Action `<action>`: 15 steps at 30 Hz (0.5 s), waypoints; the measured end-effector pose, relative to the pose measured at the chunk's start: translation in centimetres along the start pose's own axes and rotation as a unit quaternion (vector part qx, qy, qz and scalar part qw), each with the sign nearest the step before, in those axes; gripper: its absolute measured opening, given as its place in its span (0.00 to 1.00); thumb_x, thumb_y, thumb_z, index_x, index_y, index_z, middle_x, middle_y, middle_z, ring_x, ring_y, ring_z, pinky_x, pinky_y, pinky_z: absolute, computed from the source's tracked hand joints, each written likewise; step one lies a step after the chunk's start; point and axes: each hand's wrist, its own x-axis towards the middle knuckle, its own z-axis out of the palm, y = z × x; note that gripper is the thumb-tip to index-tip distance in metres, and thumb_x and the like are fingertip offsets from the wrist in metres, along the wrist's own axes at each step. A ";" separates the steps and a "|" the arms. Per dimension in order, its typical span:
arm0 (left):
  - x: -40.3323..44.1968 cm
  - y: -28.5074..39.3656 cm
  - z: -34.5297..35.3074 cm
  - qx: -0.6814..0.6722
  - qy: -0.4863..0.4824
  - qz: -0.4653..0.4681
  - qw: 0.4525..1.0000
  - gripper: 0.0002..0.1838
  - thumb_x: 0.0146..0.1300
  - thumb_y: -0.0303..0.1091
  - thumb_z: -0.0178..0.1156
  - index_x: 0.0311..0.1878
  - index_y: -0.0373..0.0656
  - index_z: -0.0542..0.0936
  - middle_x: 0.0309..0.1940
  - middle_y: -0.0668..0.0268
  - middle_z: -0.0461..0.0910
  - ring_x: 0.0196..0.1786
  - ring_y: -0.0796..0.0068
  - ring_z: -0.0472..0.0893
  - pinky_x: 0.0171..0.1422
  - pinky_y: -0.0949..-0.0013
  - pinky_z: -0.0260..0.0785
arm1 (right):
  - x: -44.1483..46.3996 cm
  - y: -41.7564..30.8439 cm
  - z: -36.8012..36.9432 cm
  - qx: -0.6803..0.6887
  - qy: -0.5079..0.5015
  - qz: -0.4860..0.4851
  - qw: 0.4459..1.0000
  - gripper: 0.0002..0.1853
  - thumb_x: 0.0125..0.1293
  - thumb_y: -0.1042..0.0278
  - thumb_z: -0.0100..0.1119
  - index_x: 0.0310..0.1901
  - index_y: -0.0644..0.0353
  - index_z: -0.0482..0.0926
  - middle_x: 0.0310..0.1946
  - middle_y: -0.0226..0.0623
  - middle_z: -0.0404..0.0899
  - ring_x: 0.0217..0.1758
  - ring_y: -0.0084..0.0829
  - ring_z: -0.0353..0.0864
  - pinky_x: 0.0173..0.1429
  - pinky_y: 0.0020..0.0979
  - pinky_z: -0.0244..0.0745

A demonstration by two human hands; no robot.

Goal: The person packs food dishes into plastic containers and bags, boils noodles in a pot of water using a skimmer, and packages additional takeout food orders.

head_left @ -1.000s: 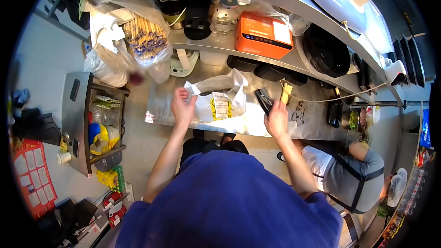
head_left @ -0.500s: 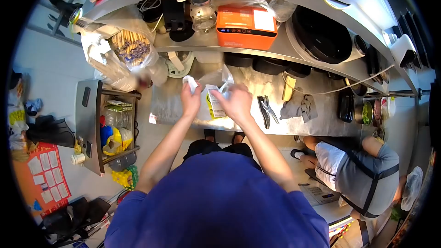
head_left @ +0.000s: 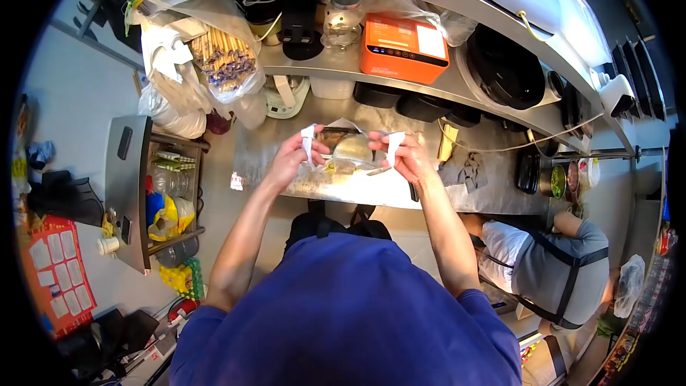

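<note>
Above the steel worktop, a clear plastic bag is stretched between my two hands. My left hand is closed around one white gathered handle of it. In my right hand, the fingers pinch the other white handle. Through the film a roundish tan shape shows, but I cannot tell what it is. Pliers lie under my right hand, with only a dark handle showing. A crumpled grey cloth rests to the right of that hand.
An orange box, a glass jar and a black round pan stand on the shelf above. Bagged wooden chopsticks hang at left, over a kitchen scale. A person in grey bends close by on my right.
My hands have moved apart, and the bag is now spread between them. The labelled yellow packet seen before no longer shows clearly. My right hand now covers most of the pliers.
</note>
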 end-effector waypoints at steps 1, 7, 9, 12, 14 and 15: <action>0.4 -0.2 -0.1 -0.001 0.000 0.001 1.000 0.28 0.67 0.22 0.45 0.72 0.35 0.66 0.46 0.58 0.82 0.42 0.71 0.83 0.50 0.68 0.77 | 0.7 0.5 0.3 -0.006 -0.005 0.003 1.000 0.21 0.62 0.76 0.54 0.57 0.75 0.76 0.58 0.56 0.78 0.59 0.45 0.81 0.47 0.38 0.87; 2.5 -1.0 -1.1 0.011 -0.032 -0.007 0.999 0.23 0.72 0.20 0.44 0.69 0.38 0.71 0.54 0.57 0.78 0.41 0.73 0.83 0.47 0.68 0.83 | 5.9 6.9 -0.6 -0.724 -0.067 0.003 0.687 0.16 0.70 0.65 0.51 0.55 0.62 0.80 0.49 0.38 0.86 0.51 0.29 0.85 0.42 0.32 0.82; 2.4 -1.1 -1.1 0.024 -0.023 -0.028 0.999 0.26 0.68 0.18 0.48 0.70 0.37 0.70 0.51 0.59 0.81 0.40 0.74 0.82 0.47 0.66 0.82 | 3.1 3.4 5.2 -0.378 -0.001 0.299 0.876 0.14 0.72 0.62 0.54 0.49 0.62 0.83 0.42 0.38 0.85 0.41 0.28 0.85 0.45 0.31 0.79; 2.4 -2.1 1.0 0.071 -0.070 -0.057 0.993 0.24 0.62 0.19 0.61 0.63 0.35 0.77 0.42 0.63 0.84 0.41 0.75 0.83 0.47 0.69 0.79 | 2.4 3.8 5.2 -0.300 0.134 0.051 0.943 0.11 0.66 0.67 0.64 0.44 0.66 0.85 0.37 0.36 0.86 0.35 0.22 0.83 0.39 0.25 0.76; 3.2 -4.1 4.0 0.096 -0.082 0.019 0.992 0.20 0.57 0.19 0.66 0.55 0.34 0.80 0.42 0.65 0.86 0.42 0.79 0.83 0.49 0.71 0.76 | 2.8 5.7 5.3 -0.229 0.216 -0.034 0.948 0.10 0.60 0.70 0.68 0.38 0.69 0.85 0.31 0.33 0.86 0.32 0.21 0.82 0.36 0.25 0.75; 3.4 -4.8 4.9 0.086 -0.087 0.010 0.992 0.20 0.55 0.19 0.67 0.53 0.34 0.80 0.43 0.65 0.86 0.43 0.80 0.82 0.52 0.72 0.76 | 3.3 6.2 5.7 -0.330 0.272 0.009 0.904 0.07 0.55 0.74 0.69 0.35 0.69 0.85 0.29 0.36 0.86 0.29 0.22 0.81 0.34 0.26 0.74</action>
